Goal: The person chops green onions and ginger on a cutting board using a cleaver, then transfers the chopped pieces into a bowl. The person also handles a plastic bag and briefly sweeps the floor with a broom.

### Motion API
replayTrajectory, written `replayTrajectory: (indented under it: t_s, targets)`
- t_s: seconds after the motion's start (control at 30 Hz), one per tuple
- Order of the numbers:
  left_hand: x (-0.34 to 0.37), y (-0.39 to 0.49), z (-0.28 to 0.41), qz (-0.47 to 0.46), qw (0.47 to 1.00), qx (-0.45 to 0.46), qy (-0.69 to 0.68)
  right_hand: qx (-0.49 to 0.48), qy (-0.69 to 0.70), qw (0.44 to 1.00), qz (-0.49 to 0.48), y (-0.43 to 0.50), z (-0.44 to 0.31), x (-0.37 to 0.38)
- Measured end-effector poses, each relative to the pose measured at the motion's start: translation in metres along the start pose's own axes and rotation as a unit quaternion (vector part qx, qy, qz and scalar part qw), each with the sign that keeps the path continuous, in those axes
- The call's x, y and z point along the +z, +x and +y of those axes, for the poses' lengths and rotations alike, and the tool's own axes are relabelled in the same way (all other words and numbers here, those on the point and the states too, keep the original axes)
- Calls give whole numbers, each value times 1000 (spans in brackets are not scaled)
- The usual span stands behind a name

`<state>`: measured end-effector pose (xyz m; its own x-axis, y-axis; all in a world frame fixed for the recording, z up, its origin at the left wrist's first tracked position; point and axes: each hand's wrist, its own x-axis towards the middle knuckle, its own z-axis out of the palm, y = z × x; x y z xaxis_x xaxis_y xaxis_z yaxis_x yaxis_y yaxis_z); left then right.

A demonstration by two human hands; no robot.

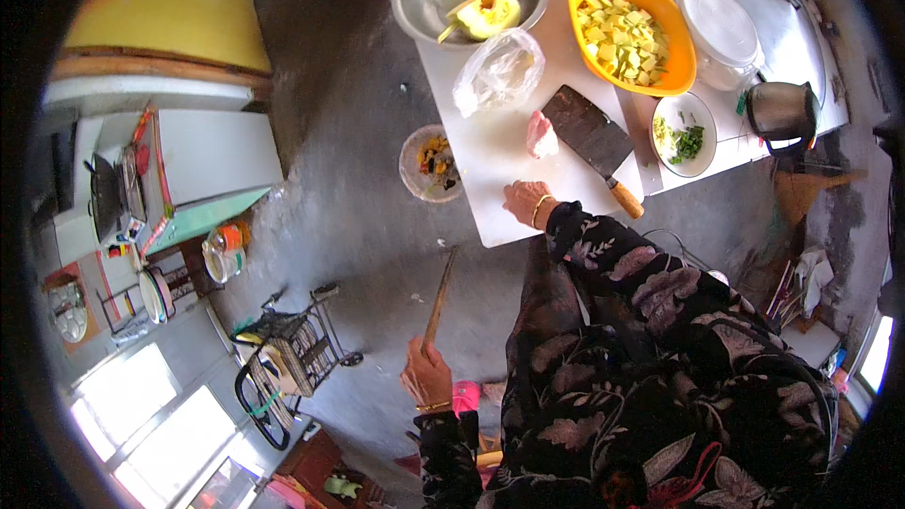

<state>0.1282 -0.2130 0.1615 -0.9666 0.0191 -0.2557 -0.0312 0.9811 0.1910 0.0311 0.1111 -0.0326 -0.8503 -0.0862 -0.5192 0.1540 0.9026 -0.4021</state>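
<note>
My left hand (427,376) is closed on a long, thin, brownish tapered tool (441,297), held over the floor; whether it is a knife or a stick, I cannot tell. Palm down, my right hand (527,202) rests at the near edge of a white tabletop (495,219). Its fingers are curled, and their undersides are hidden. Beyond it lies a small piece of pink raw meat (542,136), beside the dark blade of a cleaver (588,133) with a wooden handle. A crumpled clear plastic bag (500,74) lies farther back.
A yellow basin (682,60) of cut squash, a bowl (700,168) of chopped greens and a metal basin (403,14) with a cut squash stand around the work spot. A bowl of scraps (417,184) sits left, below the tabletop. A wheeled walker or cart (300,357) stands at lower left.
</note>
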Motion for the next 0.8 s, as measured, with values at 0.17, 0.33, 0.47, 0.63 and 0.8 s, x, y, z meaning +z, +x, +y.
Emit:
replayTrajectory:
  t_s: [0.17,0.33,0.47,0.63,0.8]
  targets:
    - [-10,12,-31,-46,995,-47,69,3,-19,998,60,12,6,14]
    - [-13,22,-62,-177,975,-66,118,41,1,996,75,22,5,20]
    - [-11,19,-83,-211,971,-56,97,53,-25,997,50,27,-2,13]
    - [-3,5,-95,-183,976,-92,80,81,-50,995,-16,34,-7,9]
    - [-2,1,-97,-166,978,-111,62,65,-69,995,-28,41,-3,17]
